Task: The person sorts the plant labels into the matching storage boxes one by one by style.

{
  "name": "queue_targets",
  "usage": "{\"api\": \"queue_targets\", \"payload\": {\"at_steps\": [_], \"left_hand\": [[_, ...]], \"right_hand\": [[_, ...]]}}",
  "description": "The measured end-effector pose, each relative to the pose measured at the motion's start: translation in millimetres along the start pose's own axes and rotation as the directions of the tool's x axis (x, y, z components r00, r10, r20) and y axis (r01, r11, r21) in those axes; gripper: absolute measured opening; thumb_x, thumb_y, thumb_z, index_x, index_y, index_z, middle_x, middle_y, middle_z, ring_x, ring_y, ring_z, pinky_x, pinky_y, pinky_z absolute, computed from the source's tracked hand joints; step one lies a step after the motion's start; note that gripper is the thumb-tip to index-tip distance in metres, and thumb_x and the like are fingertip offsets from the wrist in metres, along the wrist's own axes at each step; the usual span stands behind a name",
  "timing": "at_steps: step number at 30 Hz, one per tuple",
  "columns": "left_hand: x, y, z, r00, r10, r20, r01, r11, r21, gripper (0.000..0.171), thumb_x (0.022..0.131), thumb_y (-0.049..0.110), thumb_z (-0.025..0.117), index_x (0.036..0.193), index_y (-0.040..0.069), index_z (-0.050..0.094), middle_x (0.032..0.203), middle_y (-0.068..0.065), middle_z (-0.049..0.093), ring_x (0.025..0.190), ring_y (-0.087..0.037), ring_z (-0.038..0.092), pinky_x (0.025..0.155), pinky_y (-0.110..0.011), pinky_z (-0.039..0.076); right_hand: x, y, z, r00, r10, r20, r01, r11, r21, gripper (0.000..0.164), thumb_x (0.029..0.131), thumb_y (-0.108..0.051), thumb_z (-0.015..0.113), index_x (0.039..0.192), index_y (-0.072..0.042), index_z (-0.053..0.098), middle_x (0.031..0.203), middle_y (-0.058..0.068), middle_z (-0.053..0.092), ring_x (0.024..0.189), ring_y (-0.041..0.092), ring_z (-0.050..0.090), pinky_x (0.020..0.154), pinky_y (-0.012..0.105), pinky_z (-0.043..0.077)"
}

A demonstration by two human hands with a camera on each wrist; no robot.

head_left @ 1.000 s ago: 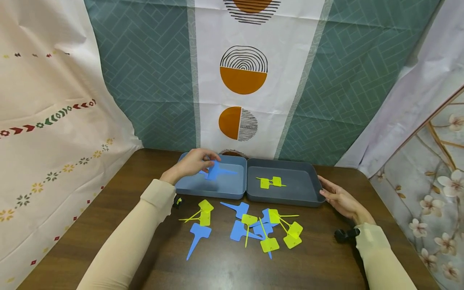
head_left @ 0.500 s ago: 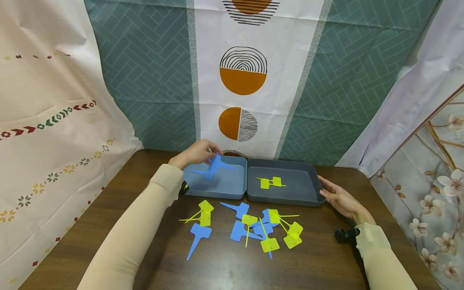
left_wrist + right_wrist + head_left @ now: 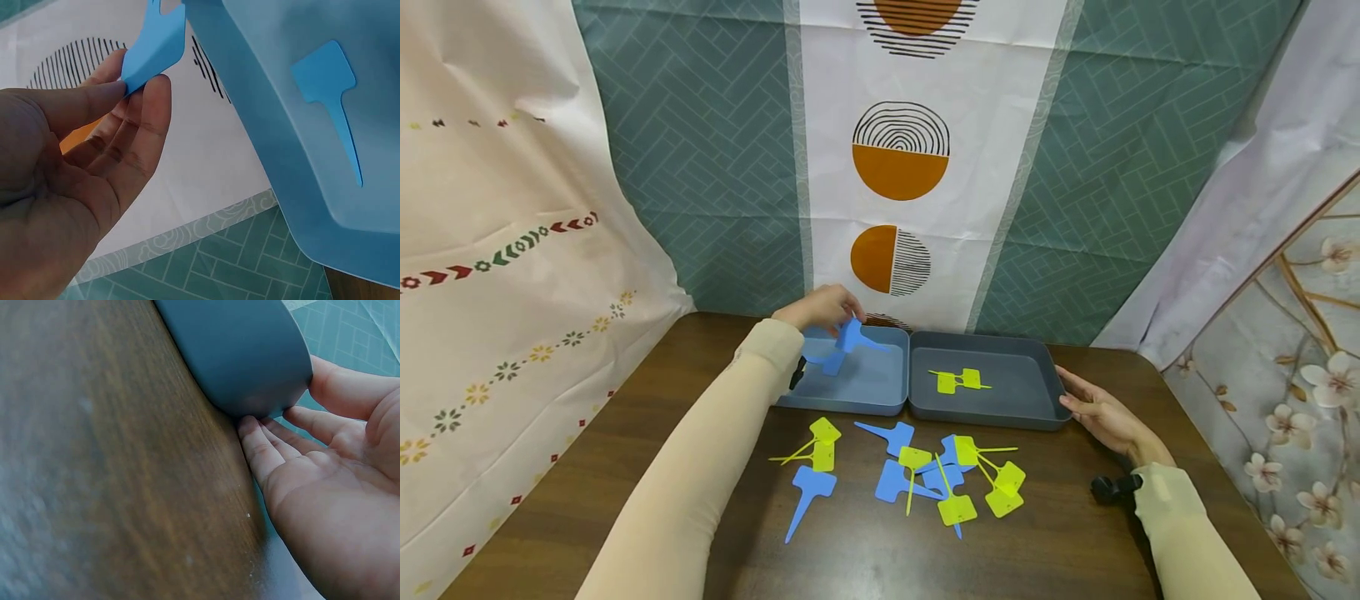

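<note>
My left hand [image 3: 826,307] is over the back of the blue-grey tray [image 3: 850,406], pinching a blue T-shaped plant label [image 3: 156,47] by its wide head between thumb and fingers. Another blue plant label [image 3: 328,75] lies flat inside that tray. At the right end of the dark grey tray [image 3: 985,415], my right hand [image 3: 1108,417] touches the wall near the front corner, its thumb and fingertips against the outside [image 3: 262,362]. Two yellow plant labels [image 3: 958,381] lie on the floor of the dark tray.
On the brown wooden table [image 3: 850,567], in front of the trays, several yellow labels [image 3: 957,510] and blue labels [image 3: 811,487] lie loose, some overlapping. The two trays stand side by side against a hanging cloth [image 3: 730,208].
My left hand has risen slightly and moved right and back with the blue plant label, uncovering the one lying in the tray. The right hand stays at the dark tray.
</note>
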State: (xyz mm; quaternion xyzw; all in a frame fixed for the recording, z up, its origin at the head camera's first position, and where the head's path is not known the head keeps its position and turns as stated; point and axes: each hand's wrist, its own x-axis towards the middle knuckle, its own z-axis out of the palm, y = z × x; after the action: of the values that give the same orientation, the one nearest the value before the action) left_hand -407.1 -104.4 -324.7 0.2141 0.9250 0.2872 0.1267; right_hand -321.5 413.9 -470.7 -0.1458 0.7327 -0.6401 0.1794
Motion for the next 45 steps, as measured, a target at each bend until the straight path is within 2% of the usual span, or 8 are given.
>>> {"api": "queue_targets", "payload": {"at_steps": [7, 14, 18, 21, 27, 31, 37, 45], "left_hand": [[7.4, 4.5, 3.2, 1.0, -0.023, 0.021, 0.021, 0.998, 0.053, 0.04, 0.101, -0.011, 0.04, 0.119, -0.001, 0.074, 0.122, -0.023, 0.066, 0.1, -0.028, 0.063, 0.079, -0.034, 0.062], [12.8, -1.5, 4.7, 0.995, -0.072, 0.075, 0.056, 0.979, 0.194, 0.047, 0.1, -0.009, 0.039, 0.134, 0.003, 0.069, 0.136, -0.022, 0.061, 0.062, -0.016, 0.049, 0.058, -0.023, 0.047], [15.0, -9.7, 4.8, 0.994, -0.071, 0.088, 0.055, 0.984, 0.171, 0.047, 0.099, -0.009, 0.04, 0.135, 0.004, 0.068, 0.112, -0.017, 0.064, 0.053, -0.011, 0.035, 0.054, -0.023, 0.039], [13.0, -10.3, 3.7, 0.994, -0.058, 0.088, 0.043, 0.986, 0.159, 0.046, 0.098, -0.009, 0.041, 0.134, 0.004, 0.068, 0.1, -0.013, 0.061, 0.057, -0.012, 0.038, 0.056, -0.023, 0.04], [3.5, -10.9, -0.8, 0.998, 0.014, 0.068, -0.019, 0.996, 0.084, 0.041, 0.1, -0.006, 0.044, 0.13, 0.004, 0.069, 0.117, -0.019, 0.067, 0.088, -0.025, 0.06, 0.07, -0.028, 0.051], [-4.8, -17.7, -4.5, 0.997, 0.07, 0.022, -0.07, 0.997, -0.019, 0.039, 0.102, -0.004, 0.044, 0.13, 0.003, 0.069, 0.127, -0.023, 0.066, 0.106, -0.034, 0.064, 0.087, -0.04, 0.057], [-18.4, -25.5, -3.0, 0.991, 0.125, -0.052, -0.129, 0.987, -0.093, 0.034, 0.107, -0.001, 0.045, 0.129, 0.004, 0.069, 0.122, -0.02, 0.067, 0.107, -0.035, 0.065, 0.092, -0.046, 0.057], [-50.1, -23.5, 10.2, 0.964, 0.244, -0.108, -0.257, 0.957, -0.136, 0.029, 0.106, 0.002, 0.053, 0.13, 0.006, 0.069, 0.12, -0.015, 0.069, 0.099, -0.027, 0.067, 0.091, -0.048, 0.057]], "right_hand": [[-0.4, 1.1, -0.9, 1.0, -0.004, 0.002, 0.004, 1.0, -0.003, 0.072, 0.112, -0.01, 0.044, 0.166, -0.006, -0.004, 0.169, 0.023, -0.021, 0.153, 0.051, -0.015, 0.116, 0.072, -0.007], [1.3, 2.8, -2.8, 1.0, 0.01, -0.005, -0.01, 0.999, -0.039, 0.072, 0.113, -0.013, 0.044, 0.167, -0.009, -0.003, 0.17, 0.022, -0.018, 0.154, 0.048, -0.009, 0.121, 0.066, 0.001], [1.2, 1.4, -2.2, 1.0, 0.005, -0.008, -0.006, 1.0, -0.03, 0.073, 0.112, -0.013, 0.045, 0.167, -0.008, -0.003, 0.17, 0.022, -0.018, 0.154, 0.049, -0.011, 0.12, 0.067, 0.0], [0.4, 0.3, -1.9, 1.0, -0.011, -0.002, 0.011, 1.0, -0.01, 0.073, 0.112, -0.011, 0.045, 0.166, -0.006, -0.004, 0.169, 0.023, -0.02, 0.153, 0.05, -0.014, 0.117, 0.072, -0.006], [-0.2, 0.9, -2.2, 1.0, -0.015, -0.002, 0.015, 1.0, -0.002, 0.073, 0.112, -0.01, 0.044, 0.166, -0.005, -0.004, 0.169, 0.023, -0.021, 0.153, 0.05, -0.015, 0.116, 0.072, -0.007], [0.4, 1.6, -2.0, 1.0, -0.015, 0.004, 0.015, 1.0, -0.005, 0.072, 0.112, -0.01, 0.044, 0.166, -0.005, -0.004, 0.169, 0.024, -0.021, 0.153, 0.05, -0.015, 0.116, 0.072, -0.006], [0.4, 0.7, -1.0, 1.0, -0.009, 0.001, 0.009, 1.0, -0.015, 0.072, 0.112, -0.011, 0.044, 0.166, -0.006, -0.004, 0.17, 0.023, -0.019, 0.153, 0.05, -0.012, 0.117, 0.071, -0.004], [0.6, -0.1, 0.8, 1.0, -0.017, 0.008, 0.017, 1.0, -0.001, 0.072, 0.112, -0.01, 0.044, 0.166, -0.006, -0.003, 0.169, 0.024, -0.021, 0.152, 0.05, -0.015, 0.116, 0.073, -0.007]]}}
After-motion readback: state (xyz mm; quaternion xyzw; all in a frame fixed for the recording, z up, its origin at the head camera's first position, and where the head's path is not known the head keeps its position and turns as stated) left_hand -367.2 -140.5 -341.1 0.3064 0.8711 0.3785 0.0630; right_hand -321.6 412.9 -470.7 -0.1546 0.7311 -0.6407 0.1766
